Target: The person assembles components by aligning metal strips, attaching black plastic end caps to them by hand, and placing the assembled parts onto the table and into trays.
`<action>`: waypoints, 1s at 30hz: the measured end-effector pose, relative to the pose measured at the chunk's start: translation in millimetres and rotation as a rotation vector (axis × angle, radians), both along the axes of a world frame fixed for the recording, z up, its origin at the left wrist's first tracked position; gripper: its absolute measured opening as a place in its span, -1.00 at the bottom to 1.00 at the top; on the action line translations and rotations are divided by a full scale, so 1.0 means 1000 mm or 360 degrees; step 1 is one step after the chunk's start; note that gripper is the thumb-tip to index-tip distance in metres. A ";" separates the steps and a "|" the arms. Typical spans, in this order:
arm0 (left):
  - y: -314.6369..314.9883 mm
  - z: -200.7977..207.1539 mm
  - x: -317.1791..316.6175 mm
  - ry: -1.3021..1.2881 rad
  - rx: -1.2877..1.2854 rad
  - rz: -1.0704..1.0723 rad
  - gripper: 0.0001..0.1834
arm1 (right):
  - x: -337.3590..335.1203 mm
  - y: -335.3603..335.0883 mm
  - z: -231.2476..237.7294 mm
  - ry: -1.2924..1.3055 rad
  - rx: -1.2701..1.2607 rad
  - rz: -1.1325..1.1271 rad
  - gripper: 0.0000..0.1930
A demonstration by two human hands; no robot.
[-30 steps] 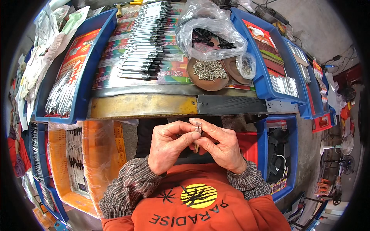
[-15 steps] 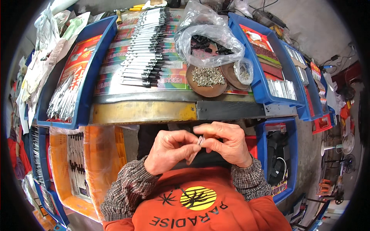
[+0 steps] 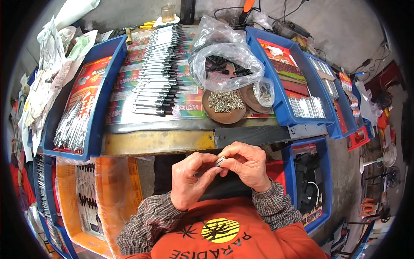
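Close in front of my chest, both hands pinch a small, slim silvery metal piece (image 3: pixel 221 161), just off the bench's front edge. My left hand (image 3: pixel 189 180) is closed on its near part, thumb against forefinger. The fingertips of my right hand (image 3: pixel 246 166) close on its other end. Most of the piece is hidden by my fingers, so its exact kind cannot be made out. On the bench beyond lie a wooden dish (image 3: pixel 225 113) heaped with small metal rivet-like parts, and a long row of silvery strips with black ends (image 3: pixel 157 71).
A clear plastic bag (image 3: pixel 228 56) holds black parts. Blue trays with metal strips stand at the bench's left (image 3: pixel 93 144) and right (image 3: pixel 276 110). Below are a lined orange crate (image 3: pixel 114 194) at left and a blue bin (image 3: pixel 291 172) at right. The bench edge (image 3: pixel 164 142) lies just beyond my hands.
The view has tilted up, so the bench sits lower in the picture. My fingers have shifted around the metal piece, and less of it shows below my left hand.
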State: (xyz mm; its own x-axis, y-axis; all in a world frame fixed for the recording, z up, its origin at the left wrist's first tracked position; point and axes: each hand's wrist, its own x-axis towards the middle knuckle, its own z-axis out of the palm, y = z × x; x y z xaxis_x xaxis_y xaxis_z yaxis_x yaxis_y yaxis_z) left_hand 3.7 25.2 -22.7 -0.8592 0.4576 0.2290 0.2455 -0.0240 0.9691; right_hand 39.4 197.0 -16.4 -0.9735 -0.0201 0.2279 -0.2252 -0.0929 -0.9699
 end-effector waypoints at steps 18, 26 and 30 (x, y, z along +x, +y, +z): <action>-0.012 -0.002 -0.015 0.0396 -0.0262 0.0185 -0.84 | -0.110 0.056 0.058 0.0539 0.1464 -0.0539 -0.91; -0.022 -0.003 -0.024 0.0505 -0.0338 0.0238 -0.82 | -0.202 0.082 0.027 0.0484 0.2078 -0.0612 -0.93; -0.028 -0.005 -0.026 0.0469 -0.0324 0.0252 -0.83 | -0.221 0.087 0.013 0.0525 0.2252 -0.0634 -0.92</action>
